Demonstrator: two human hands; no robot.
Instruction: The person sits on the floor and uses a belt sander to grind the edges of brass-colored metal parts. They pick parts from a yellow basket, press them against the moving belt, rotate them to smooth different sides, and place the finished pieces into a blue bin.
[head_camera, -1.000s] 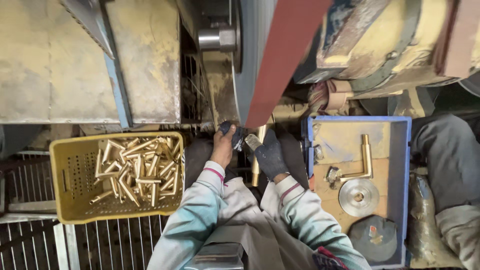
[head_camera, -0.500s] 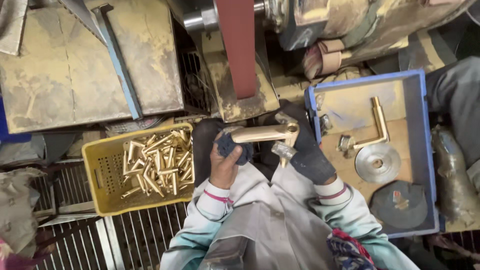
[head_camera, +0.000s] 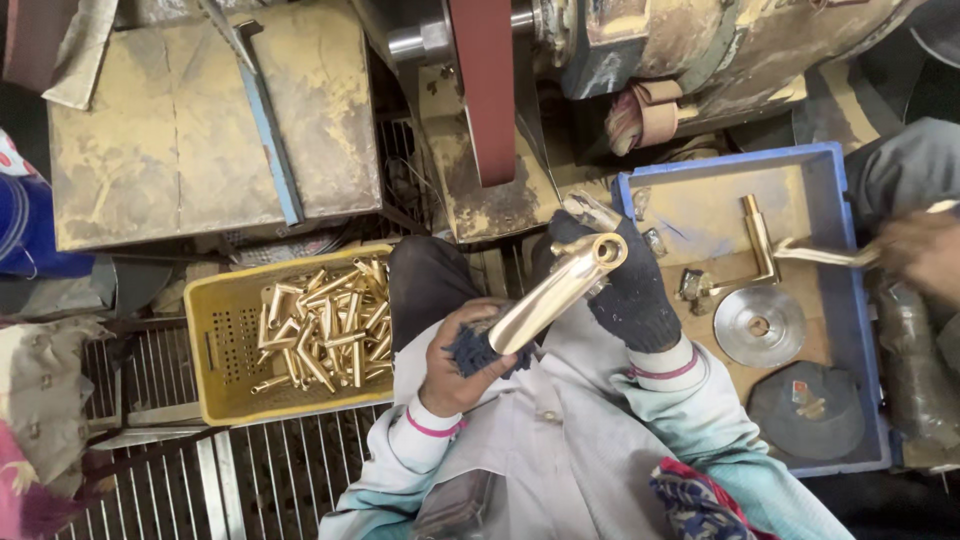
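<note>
One brass handle (head_camera: 555, 292), polished bright, clamped between your left hand (head_camera: 462, 362) and gloved right hand (head_camera: 625, 285) below the sanding belt (head_camera: 484, 90); many more wait in the yellow crate (head_camera: 225, 345).

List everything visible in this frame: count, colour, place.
brass handle: one, polished gold, held at centre between both hands
yellow crate: one, left of the lap, holding brass pieces
brass pieces: many, gold, piled in the crate
blue tray: one, to the right
L-shaped brass part: one, gold, in the tray
metal disc: one, silver, in the tray
dark round pad: one, grey, at the tray's near end
sanding belt: one, reddish brown, top centre on the machine
metal plate: one, dusty tan, top left
another person's hand: one, right edge, blurred
left hand: bare, grip on the handle's lower end with a dark cloth
right hand: dark glove, grip at the handle's upper end
</note>
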